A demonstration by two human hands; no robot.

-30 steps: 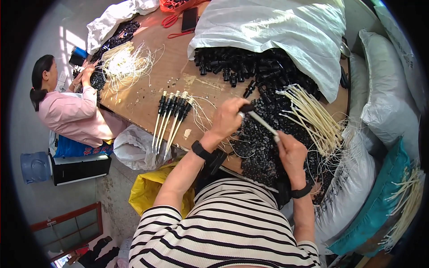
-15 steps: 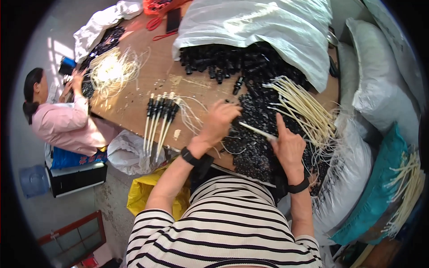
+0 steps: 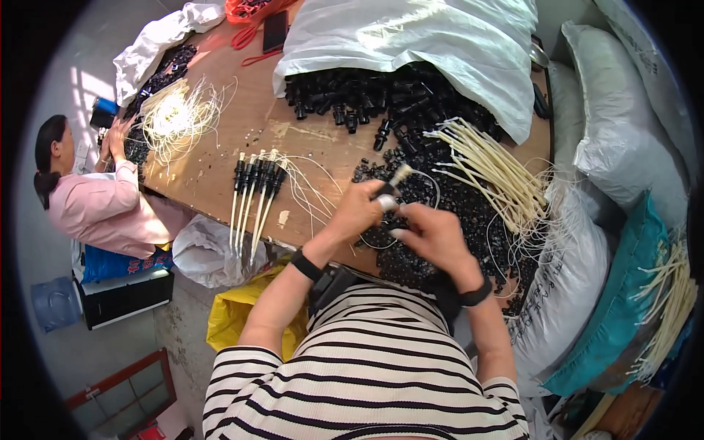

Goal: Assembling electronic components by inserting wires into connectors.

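Note:
My left hand (image 3: 357, 211) is closed around a black plastic fitting (image 3: 384, 191), with the tip of a cream rod (image 3: 402, 174) and a thin white wire sticking out of it. Close beside it my right hand (image 3: 440, 236) has its fingers curled at the fitting's near end; whatever they pinch is too small to make out. Below both hands spreads a heap of small black parts (image 3: 411, 260). Several black fittings with cream rods through them (image 3: 253, 187) lie side by side to the left. To the right is a bundle of cream rods (image 3: 495, 176) with thin wires.
A white woven sack (image 3: 411, 37) spills black fittings (image 3: 352, 99) onto the brown table (image 3: 213, 158). Full sacks (image 3: 616, 110) line the right side. At the far left a person in pink (image 3: 103, 202) works near a tangle of wired rods (image 3: 172, 121). A phone (image 3: 276, 31) lies at the back.
My hands have come together. The cream rod, held earlier in my right hand, now shows its tip beyond the black fitting in my left hand. The co-worker's hands have shifted slightly.

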